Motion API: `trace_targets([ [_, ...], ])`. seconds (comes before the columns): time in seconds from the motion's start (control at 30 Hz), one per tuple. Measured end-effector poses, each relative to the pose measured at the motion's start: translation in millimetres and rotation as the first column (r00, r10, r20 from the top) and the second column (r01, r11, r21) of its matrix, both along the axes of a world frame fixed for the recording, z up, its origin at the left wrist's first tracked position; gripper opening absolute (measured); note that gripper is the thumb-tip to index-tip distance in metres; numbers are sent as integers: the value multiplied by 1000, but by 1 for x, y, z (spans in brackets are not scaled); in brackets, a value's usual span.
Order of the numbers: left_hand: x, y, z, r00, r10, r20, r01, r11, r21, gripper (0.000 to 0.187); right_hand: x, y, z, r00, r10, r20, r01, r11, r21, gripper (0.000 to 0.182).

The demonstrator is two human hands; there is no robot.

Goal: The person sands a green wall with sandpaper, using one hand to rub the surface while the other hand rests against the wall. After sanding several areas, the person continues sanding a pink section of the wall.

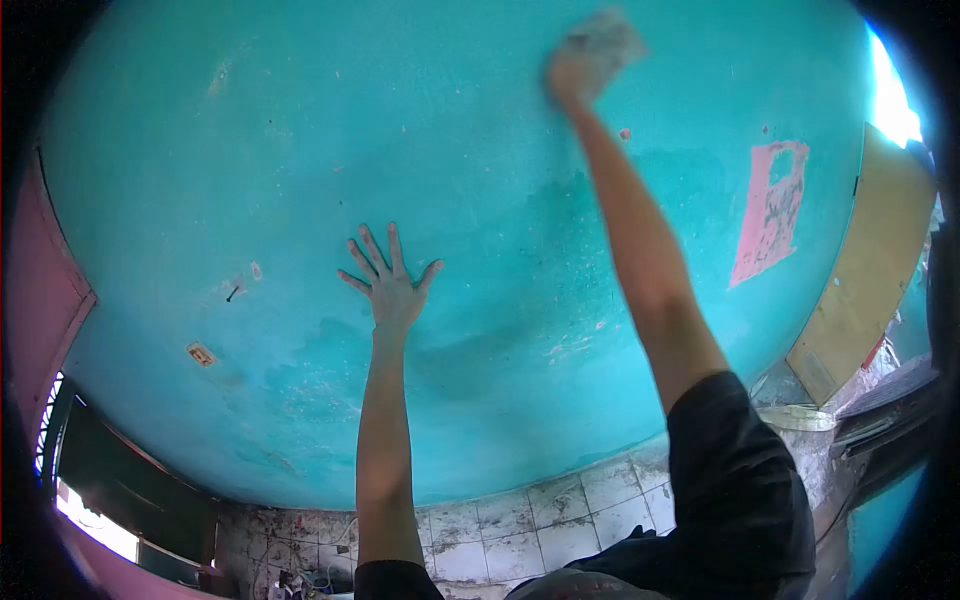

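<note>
A turquoise wall (480, 200) with darker patches and chipped spots fills most of the view. My left hand (396, 292) lies flat against it near the middle, fingers spread and holding nothing. Higher up and to the right, my right hand (572, 75) is blurred, its arm stretched far upward. In it is a crumpled greyish cloth (608, 45), smeared by motion, held against the upper wall. A small reddish chip (625, 133) shows in the paint just below the right hand.
A peeling pink patch (768, 215) marks the wall at right, beside a tan board (870, 260). At left are a wall socket (201, 354) and a nail (233, 293). Stained white floor tiles (560, 510) run along the wall's foot. A dark green panel (130, 475) stands lower left.
</note>
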State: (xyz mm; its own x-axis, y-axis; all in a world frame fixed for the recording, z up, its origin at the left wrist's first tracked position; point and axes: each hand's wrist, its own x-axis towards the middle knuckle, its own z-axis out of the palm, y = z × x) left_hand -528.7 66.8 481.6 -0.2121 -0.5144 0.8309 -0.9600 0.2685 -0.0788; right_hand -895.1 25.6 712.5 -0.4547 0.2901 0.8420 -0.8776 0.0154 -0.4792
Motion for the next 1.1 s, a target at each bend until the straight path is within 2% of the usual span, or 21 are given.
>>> trace_targets([
  [0.03,2,-2,-1,1000,17,13,-16,1000,-9,110,49,5,-4,978,66,-200,-71,997,-20,62],
  [0.07,3,-4,0,999,31,26,-31,999,-21,110,101,22,-18,912,115,-393,-38,980,198,67],
  [0.13,2,-3,3,1000,16,10,-15,1000,-10,109,168,23,-66,514,573,-638,-393,819,419,70],
  [0.17,5,0,2,1000,8,26,-8,1000,13,109,163,29,-70,518,573,-636,-391,819,420,70],
  [0.23,4,-2,2,999,7,36,-7,1000,-13,109,134,47,-67,168,633,-756,-79,773,629,66],
  [0.3,10,-2,0,999,20,49,-19,999,-35,109,66,40,-40,396,478,-784,-77,868,490,61],
  [0.37,8,-3,0,999,9,51,-8,1000,-18,108,-24,33,3,636,302,-710,-287,947,146,60],
  [0.4,8,-3,-1,998,13,53,-12,1000,-28,108,-67,22,19,864,177,-471,-187,982,25,59],
  [0.43,6,-3,-3,998,23,55,-20,998,-55,108,-100,21,22,934,287,-213,-290,957,16,55],
  [0.53,3,-4,2,1000,-8,19,9,998,-70,106,-49,9,48,980,199,-27,-201,966,-162,56],
  [0.57,5,-2,-1,999,-35,-3,35,999,-42,104,1,4,52,958,-267,-109,283,943,177,59],
  [0.6,9,-3,-2,999,-33,0,33,999,-42,104,55,1,53,946,5,-325,3,1000,24,65],
  [0.63,11,-9,-1,998,-6,61,11,997,-71,106,118,1,50,739,392,-548,-483,875,-25,65],
  [0.67,15,-12,-4,993,26,119,-15,996,-93,107,170,5,37,677,217,-703,-137,976,169,64],
  [0.7,17,-8,-9,994,30,107,-21,997,-80,107,210,8,27,450,499,-741,-332,863,381,63],
  [0.8,12,-6,1,996,15,88,-16,1000,3,107,196,19,28,210,518,-829,-175,854,489,64],
  [0.9,12,-3,4,995,10,98,-7,1000,-29,107,81,16,52,444,284,-850,-75,957,280,61],
  [0.97,12,7,9,996,26,86,-37,991,130,107,-10,13,59,728,118,-675,-59,992,110,62],
  [1.0,14,5,5,996,30,85,-40,991,126,107,-38,24,63,851,248,-462,-219,969,116,60],
  [1.03,14,0,0,995,32,90,-36,998,47,107,-65,23,63,935,216,-281,-148,958,245,62],
  [1.1,10,-6,-1,996,27,82,-24,999,-38,107,-41,16,67,976,149,-157,-141,988,62,65],
])
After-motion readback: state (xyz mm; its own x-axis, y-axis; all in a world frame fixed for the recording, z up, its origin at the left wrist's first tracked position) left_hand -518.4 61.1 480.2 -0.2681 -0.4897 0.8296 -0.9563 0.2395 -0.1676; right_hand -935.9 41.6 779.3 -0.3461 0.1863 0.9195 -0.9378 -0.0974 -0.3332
